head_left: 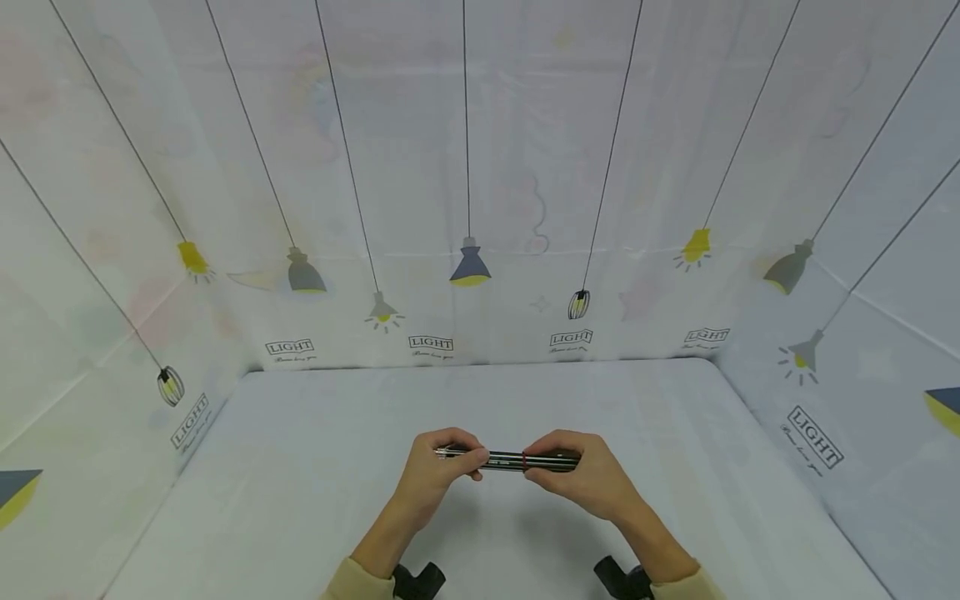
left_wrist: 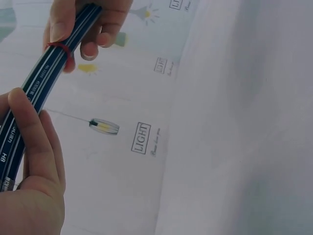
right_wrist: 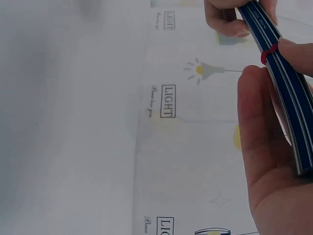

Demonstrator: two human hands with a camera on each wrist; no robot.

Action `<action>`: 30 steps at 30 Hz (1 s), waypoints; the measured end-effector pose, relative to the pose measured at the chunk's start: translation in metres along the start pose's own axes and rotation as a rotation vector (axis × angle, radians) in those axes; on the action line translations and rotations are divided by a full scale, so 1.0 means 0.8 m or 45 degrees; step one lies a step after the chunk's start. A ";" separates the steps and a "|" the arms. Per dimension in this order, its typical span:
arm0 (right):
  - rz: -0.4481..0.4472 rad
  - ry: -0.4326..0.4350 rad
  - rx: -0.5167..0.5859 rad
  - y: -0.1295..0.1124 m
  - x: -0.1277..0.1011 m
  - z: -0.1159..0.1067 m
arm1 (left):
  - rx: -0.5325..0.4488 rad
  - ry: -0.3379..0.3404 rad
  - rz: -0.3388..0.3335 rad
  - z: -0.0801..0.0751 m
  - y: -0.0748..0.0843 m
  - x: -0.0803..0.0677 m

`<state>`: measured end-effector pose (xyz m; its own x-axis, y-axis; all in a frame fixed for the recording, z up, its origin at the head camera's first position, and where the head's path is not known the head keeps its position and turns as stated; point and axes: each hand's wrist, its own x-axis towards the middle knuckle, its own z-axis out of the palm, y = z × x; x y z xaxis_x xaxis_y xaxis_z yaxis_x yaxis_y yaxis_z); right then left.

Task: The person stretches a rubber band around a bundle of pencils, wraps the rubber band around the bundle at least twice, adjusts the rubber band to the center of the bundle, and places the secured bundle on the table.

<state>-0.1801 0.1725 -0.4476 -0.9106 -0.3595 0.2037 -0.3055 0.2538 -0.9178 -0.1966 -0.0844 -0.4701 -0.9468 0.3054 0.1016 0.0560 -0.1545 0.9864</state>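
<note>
Both hands hold a bundle of dark blue, silver-striped pencils [head_left: 504,461] level in front of the body, above the white table. A red rubber band [right_wrist: 269,53] circles the bundle. My left hand [head_left: 438,468] pinches the left part between thumb and fingers, near the metal-capped ends. "HB" lettering shows on the pencils [left_wrist: 41,81] in the left wrist view. On the other side, my right hand [head_left: 592,479] grips the bundle with thumb and fingertips right at the red band. Its palm lies beside the right-hand ends in the right wrist view.
The white tabletop [head_left: 315,467] spreads out under both hands. Around it hang pale curtains [head_left: 517,167] printed with lamps and "LIGHT" labels, meeting the table's back edge. Black camera mounts [head_left: 420,581] sit at the wrists, by the light sleeves [head_left: 360,582].
</note>
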 end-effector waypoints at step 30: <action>0.052 0.029 -0.046 -0.001 0.003 0.012 | -0.101 0.036 -0.042 0.012 -0.017 0.000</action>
<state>-0.1793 0.1628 -0.4495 -0.9285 -0.3277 0.1748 -0.2778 0.3003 -0.9125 -0.1946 -0.0729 -0.4818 -0.9563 0.2852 0.0646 0.0005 -0.2193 0.9757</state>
